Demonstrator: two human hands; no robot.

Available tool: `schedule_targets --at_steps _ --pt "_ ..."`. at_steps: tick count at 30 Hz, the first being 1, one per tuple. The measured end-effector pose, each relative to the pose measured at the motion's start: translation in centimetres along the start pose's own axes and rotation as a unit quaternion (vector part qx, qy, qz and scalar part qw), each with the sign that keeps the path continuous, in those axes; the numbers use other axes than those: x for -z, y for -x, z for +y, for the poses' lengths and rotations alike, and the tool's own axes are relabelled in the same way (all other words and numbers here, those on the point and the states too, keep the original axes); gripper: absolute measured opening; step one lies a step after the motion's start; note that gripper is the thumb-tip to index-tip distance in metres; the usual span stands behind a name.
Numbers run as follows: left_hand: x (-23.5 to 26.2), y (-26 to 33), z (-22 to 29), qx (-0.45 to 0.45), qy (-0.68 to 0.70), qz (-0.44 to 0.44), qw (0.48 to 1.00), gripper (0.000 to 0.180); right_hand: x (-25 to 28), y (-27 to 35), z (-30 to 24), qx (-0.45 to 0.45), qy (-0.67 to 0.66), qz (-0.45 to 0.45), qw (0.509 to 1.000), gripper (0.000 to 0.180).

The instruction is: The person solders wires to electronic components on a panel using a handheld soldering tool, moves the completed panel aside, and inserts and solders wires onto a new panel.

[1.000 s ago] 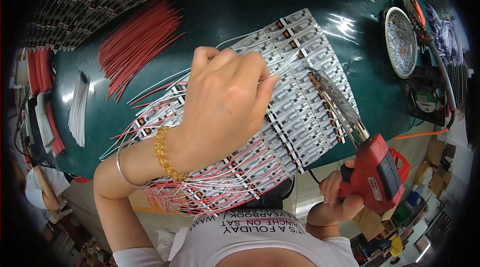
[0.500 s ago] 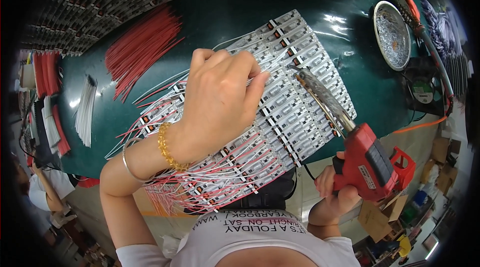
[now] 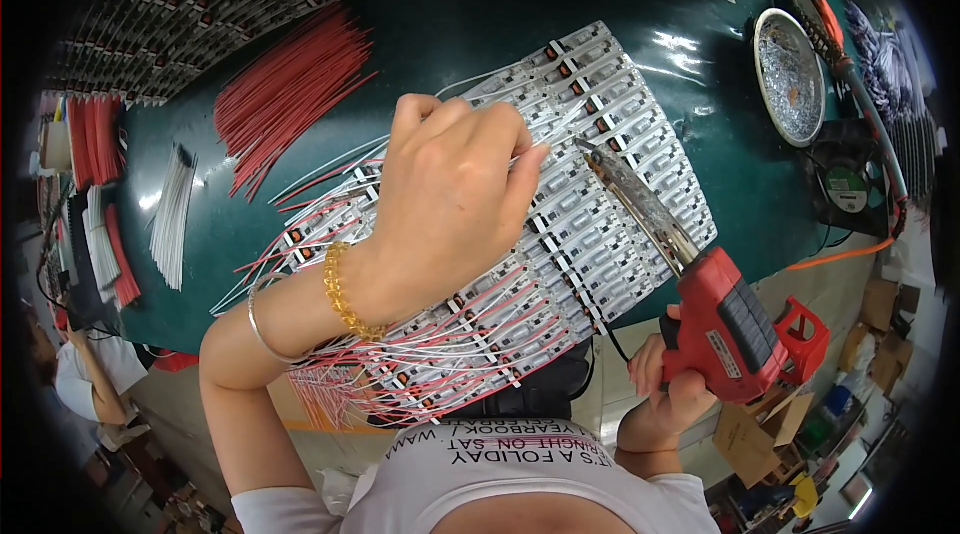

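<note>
One left hand pinches a white wire over boards at the worktop's near edge — right hand curled round a soldering gun.

From where I stand, the circuit panel lies aslant across the centre of the frame: many pale grey strips side by side, crossed by rows of small orange and black parts. Red and white wires run from its lower left portion, ends splayed; the strips at centre right carry none of these. One white wire is pinched near mid-panel. The soldering gun, red with black grip panels, is held lower right, its darkened barrel pointing up-left over the panel; tip contact cannot be confirmed.
</note>
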State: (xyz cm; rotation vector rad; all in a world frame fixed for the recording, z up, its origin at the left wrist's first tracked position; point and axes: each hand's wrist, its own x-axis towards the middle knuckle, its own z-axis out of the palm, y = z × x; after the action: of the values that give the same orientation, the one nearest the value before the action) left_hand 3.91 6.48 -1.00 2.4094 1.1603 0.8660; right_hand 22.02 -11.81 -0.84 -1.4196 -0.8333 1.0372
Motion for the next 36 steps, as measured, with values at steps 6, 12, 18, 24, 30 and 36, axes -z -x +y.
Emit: schedule_targets --at_steps 6,12,18,24,30,36 --pt "-0.2 -0.2 0.2 0.002 0.005 0.003 1.0 0.014 0.7 0.0 -0.2 0.017 -0.02 0.012 1.0 0.087" --pt "0.2 0.0 0.2 -0.003 0.009 0.013 1.0 0.014 3.0 -1.4 -2.1 0.133 -0.03 0.026 0.99 0.082" --pt "0.6 0.0 0.4 0.104 0.066 -0.011 0.992 0.012 5.8 -7.1 -2.6 0.133 0.053 0.252 0.957 0.038" --pt "3.7 -1.0 1.0 0.103 0.097 -0.026 0.99 0.007 6.1 -4.4 -2.3 0.18 -0.034 0.145 0.972 0.078" --pt "1.9 -1.0 1.0 0.1 0.082 -0.085 0.988 0.016 2.5 -0.3 -1.6 0.018 -0.142 0.012 0.99 0.098" --pt "0.1 -0.3 0.4 0.043 0.06 -0.048 0.996 0.014 1.5 0.8 -0.4 -0.008 -0.073 0.035 0.997 0.087"
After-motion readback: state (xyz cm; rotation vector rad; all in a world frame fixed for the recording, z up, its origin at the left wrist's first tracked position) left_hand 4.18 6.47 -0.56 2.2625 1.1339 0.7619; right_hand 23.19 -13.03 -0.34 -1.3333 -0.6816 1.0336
